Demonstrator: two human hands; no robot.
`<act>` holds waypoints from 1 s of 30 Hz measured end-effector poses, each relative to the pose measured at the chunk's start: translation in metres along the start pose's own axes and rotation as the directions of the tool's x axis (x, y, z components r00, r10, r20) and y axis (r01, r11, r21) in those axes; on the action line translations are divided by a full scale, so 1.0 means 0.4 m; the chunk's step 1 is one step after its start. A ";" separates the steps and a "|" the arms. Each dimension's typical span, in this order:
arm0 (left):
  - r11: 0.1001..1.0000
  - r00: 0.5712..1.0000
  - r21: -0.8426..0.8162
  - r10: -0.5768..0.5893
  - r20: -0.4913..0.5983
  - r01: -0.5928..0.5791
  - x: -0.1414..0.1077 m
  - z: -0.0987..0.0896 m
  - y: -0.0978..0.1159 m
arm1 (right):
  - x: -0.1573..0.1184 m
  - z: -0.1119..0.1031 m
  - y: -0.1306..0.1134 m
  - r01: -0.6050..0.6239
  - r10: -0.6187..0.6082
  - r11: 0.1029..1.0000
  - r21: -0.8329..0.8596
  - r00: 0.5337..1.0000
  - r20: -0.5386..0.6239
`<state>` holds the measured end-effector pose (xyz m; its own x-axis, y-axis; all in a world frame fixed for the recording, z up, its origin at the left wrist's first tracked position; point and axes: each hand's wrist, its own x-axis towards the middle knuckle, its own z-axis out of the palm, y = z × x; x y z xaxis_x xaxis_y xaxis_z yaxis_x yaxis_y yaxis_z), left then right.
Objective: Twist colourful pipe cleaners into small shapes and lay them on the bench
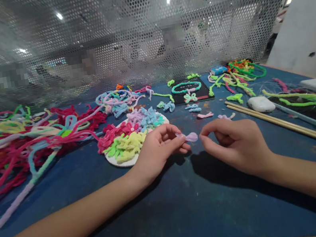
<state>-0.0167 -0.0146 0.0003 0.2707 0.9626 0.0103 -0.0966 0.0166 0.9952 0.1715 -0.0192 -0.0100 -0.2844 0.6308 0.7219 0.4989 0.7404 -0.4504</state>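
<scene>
My left hand [169,141] pinches a short lilac pipe cleaner piece [191,137] between thumb and fingertips. A rounded loop of it sticks out to the right. Close to the end of that loop, my right hand [229,139] has thumb and forefinger pressed together; whether anything is between them is too small to tell. Behind the left hand lies a white plate [120,164] heaped with pink, yellow, green, lilac and blue pipe cleaner pieces [129,144]. A pink piece [205,115] and a lilac one [226,117] lie just beyond the right hand.
Tangled long pipe cleaners [49,140] spread over the left of the blue table [162,219]. At the back, a teal ring [185,86] rests on a dark phone-like screen [203,96]. Two wooden sticks [292,124], a white case [261,104] and a tray [314,110] are on the right.
</scene>
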 end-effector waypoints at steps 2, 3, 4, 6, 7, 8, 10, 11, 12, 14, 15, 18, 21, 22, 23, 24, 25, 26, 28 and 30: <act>0.998 0.998 0.008 0.055 -0.011 -0.055 -0.010 0.006 0.003 | -0.002 -0.001 -0.004 0.063 -0.062 0.997 -0.044 0.998 0.021; 0.997 0.997 0.010 0.081 -0.019 -0.081 -0.014 0.008 0.004 | -0.002 -0.001 -0.005 0.076 -0.075 0.995 -0.058 0.997 0.021; 0.995 0.994 0.013 0.103 -0.026 -0.103 -0.017 0.010 0.005 | -0.003 0.000 -0.006 0.080 -0.079 0.995 -0.068 0.997 0.017; 0.991 0.990 0.020 0.136 -0.033 -0.135 -0.021 0.011 0.005 | -0.003 0.001 -0.008 0.076 -0.076 0.994 -0.080 0.997 0.005; 0.989 0.989 0.025 0.145 -0.032 -0.145 -0.022 0.010 0.004 | -0.004 0.001 -0.008 0.074 -0.074 0.994 -0.082 0.997 0.002; 0.988 0.988 0.029 0.153 -0.028 -0.152 -0.022 0.009 0.004 | -0.005 0.001 -0.008 0.072 -0.072 0.994 -0.083 0.997 0.002; 0.986 0.986 0.035 0.165 -0.016 -0.164 -0.021 0.006 0.002 | -0.006 0.000 -0.009 0.068 -0.068 0.995 -0.078 0.998 0.006; 0.985 0.986 0.039 0.168 -0.010 -0.168 -0.020 0.005 0.001 | -0.008 0.000 -0.009 0.067 -0.066 0.995 -0.075 0.998 0.009; 0.984 0.985 0.041 0.171 -0.005 -0.171 -0.020 0.004 0.000 | -0.009 -0.001 -0.010 0.066 -0.065 0.995 -0.073 0.998 0.014; 0.984 0.985 0.048 0.173 0.006 -0.173 -0.020 0.003 -0.001 | -0.010 0.000 -0.009 0.059 -0.057 0.996 -0.068 0.998 0.024; 0.984 0.985 0.053 0.172 0.011 -0.172 -0.020 0.004 -0.001 | -0.010 0.001 -0.008 0.053 -0.051 0.996 -0.066 0.998 0.032; 0.983 0.986 0.068 0.167 0.021 -0.168 -0.022 0.005 -0.001 | -0.009 0.005 -0.003 0.028 -0.023 0.998 -0.061 0.998 0.066; 0.984 0.987 0.080 0.160 0.004 -0.160 -0.020 0.004 -0.002 | -0.008 0.007 -0.001 -0.022 0.026 0.999 -0.045 0.994 0.101; 0.984 0.987 0.081 0.160 -0.006 -0.160 -0.019 0.003 -0.002 | -0.008 0.006 -0.002 -0.055 0.058 0.998 -0.028 0.992 0.114; 0.984 0.987 0.083 0.162 -0.017 -0.160 -0.018 0.002 -0.002 | -0.009 0.005 -0.003 -0.096 0.096 0.995 -0.003 0.987 0.129; 0.983 0.986 0.086 0.164 -0.026 -0.162 -0.017 0.001 -0.002 | -0.009 0.003 -0.005 -0.140 0.134 0.990 0.027 0.980 0.149; 0.982 0.985 0.092 0.168 -0.034 -0.164 -0.016 0.000 -0.002 | -0.009 0.001 -0.007 -0.179 0.167 0.982 0.056 0.971 0.173; 0.981 0.985 0.100 0.170 -0.042 -0.165 -0.014 -0.001 -0.002 | -0.009 -0.001 -0.008 -0.208 0.189 0.975 0.077 0.962 0.196; 0.979 0.982 0.119 0.176 -0.066 -0.167 -0.012 -0.003 -0.003 | -0.008 -0.003 -0.009 -0.221 0.199 0.972 0.083 0.955 0.222; 0.977 0.979 0.127 0.181 -0.090 -0.169 -0.010 -0.005 -0.005 | -0.006 -0.002 -0.008 -0.197 0.183 0.979 0.047 0.961 0.209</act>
<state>-0.0193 -0.0178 -0.0021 0.1617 0.9699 0.1818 -0.0183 -0.1812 0.9833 0.1711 -0.0233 -0.0097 -0.3528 0.7899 0.5016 0.5064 0.6120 -0.6075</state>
